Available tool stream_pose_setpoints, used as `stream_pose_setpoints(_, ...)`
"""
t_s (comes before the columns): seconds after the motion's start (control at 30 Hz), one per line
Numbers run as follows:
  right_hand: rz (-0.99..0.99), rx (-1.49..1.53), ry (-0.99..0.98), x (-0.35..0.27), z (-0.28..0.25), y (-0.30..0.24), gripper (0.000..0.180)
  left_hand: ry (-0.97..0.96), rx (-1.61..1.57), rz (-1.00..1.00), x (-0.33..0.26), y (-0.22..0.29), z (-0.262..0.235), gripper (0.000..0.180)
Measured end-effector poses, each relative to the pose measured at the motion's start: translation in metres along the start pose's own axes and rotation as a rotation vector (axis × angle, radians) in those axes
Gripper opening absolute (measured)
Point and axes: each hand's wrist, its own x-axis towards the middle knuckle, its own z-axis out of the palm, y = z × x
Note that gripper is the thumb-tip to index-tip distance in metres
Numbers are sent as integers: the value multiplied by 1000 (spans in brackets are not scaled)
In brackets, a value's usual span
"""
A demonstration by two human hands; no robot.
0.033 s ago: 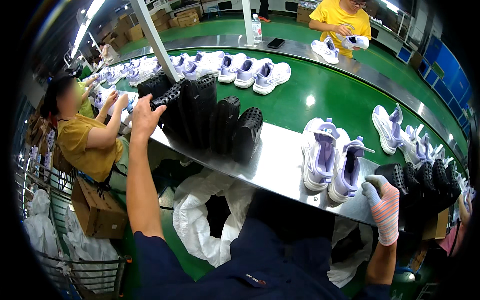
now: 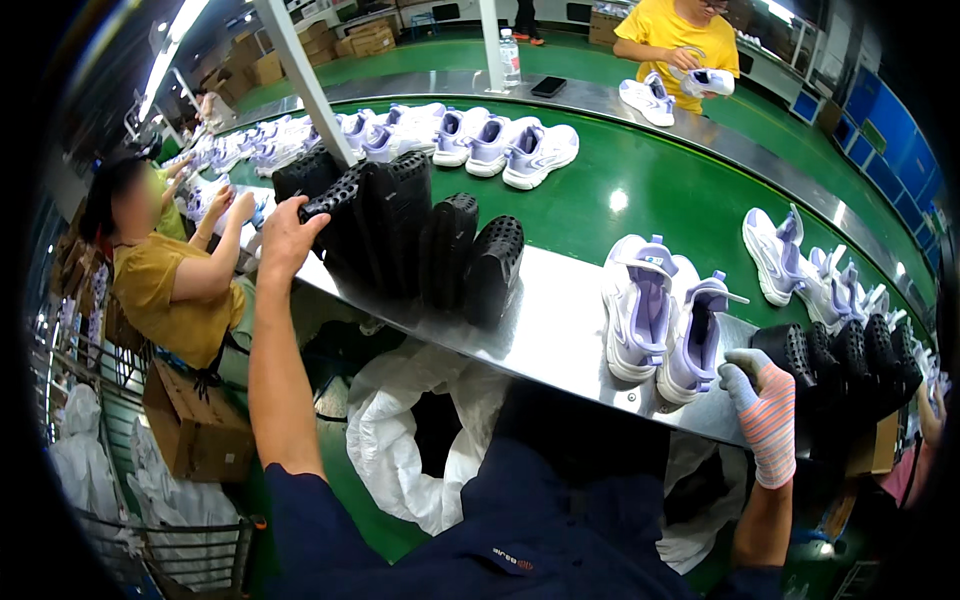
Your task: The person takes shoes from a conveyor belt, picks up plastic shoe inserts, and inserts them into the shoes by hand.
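Black rubbery shoe soles (image 2: 400,235) stand in a row on the shiny metal shelf (image 2: 560,335), and the left hand (image 2: 285,238) is wrapped around the end one. They look light and bendy, with bumpy sides good for holding. The right hand (image 2: 765,405), in a striped glove, rests fingers on more black soles (image 2: 850,355) beside two purple sneakers (image 2: 665,320); whether it grips them is hard to tell.
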Motion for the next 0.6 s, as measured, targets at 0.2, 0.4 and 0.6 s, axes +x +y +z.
stream_pose_setpoints(0.2,-59,171,63,-7,24,-19,30,457,-160,102,-60,121,-66,52)
stream_pose_setpoints(0.4,57,978,-300,-17,109,-48,72,190,-494,799,-202,271,-1,47)
stream_pose_setpoints(0.6,268,1128,-378,-22,71,-40,68,-27,-993,717,-221,304,9,54)
